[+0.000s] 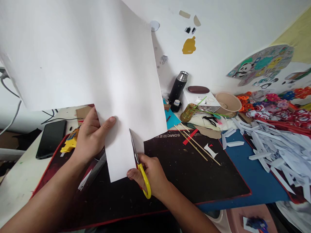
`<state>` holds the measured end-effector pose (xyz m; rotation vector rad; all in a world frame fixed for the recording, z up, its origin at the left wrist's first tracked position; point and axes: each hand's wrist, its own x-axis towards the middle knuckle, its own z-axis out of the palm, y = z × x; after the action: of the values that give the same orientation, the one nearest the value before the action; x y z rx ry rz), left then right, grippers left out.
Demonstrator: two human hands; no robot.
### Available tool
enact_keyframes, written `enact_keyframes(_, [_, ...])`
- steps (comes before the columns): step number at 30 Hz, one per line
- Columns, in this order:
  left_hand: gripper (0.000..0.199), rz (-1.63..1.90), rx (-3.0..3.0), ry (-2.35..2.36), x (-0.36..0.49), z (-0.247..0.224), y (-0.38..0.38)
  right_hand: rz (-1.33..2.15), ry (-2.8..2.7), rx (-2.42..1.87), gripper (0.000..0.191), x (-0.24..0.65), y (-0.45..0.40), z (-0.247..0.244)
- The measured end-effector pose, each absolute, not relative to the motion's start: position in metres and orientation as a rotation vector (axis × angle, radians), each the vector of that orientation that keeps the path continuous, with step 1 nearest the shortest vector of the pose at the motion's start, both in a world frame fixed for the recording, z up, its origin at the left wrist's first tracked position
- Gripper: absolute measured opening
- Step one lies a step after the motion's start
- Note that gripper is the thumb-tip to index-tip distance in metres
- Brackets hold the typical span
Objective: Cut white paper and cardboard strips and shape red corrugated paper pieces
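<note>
A large sheet of white paper fills the upper left, with a narrower strip hanging down at its lower edge. My left hand pinches the left edge of that strip, thumb on top of the paper. Yellow-handled scissors are in my right hand, their blades pointing up and away along a cut on the right side of the strip. Part of the lower blade is hidden by the paper. Beneath lies a dark mat with a red edge.
A black phone and a yellow tool lie at the left. Behind the mat stand a black thermos and a jar. Wooden sticks rest on the mat. Folded white paper strips are heaped at the right.
</note>
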<state>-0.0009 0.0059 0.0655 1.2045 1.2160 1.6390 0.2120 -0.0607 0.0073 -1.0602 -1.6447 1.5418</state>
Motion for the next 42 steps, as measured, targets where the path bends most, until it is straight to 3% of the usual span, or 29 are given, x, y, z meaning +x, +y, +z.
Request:
enact_keyframes(24, [0.039,1.602,1.194,1.256,0.000,0.078,0.000,1.582,-1.667,-1.003,0.067,0.214,-0.054,0.021])
enact_keyframes(42, [0.042,1.545,1.155,1.278,0.012,0.070,-0.007,1.549,-1.608,-1.109,0.047,0.213,-0.056,0.017])
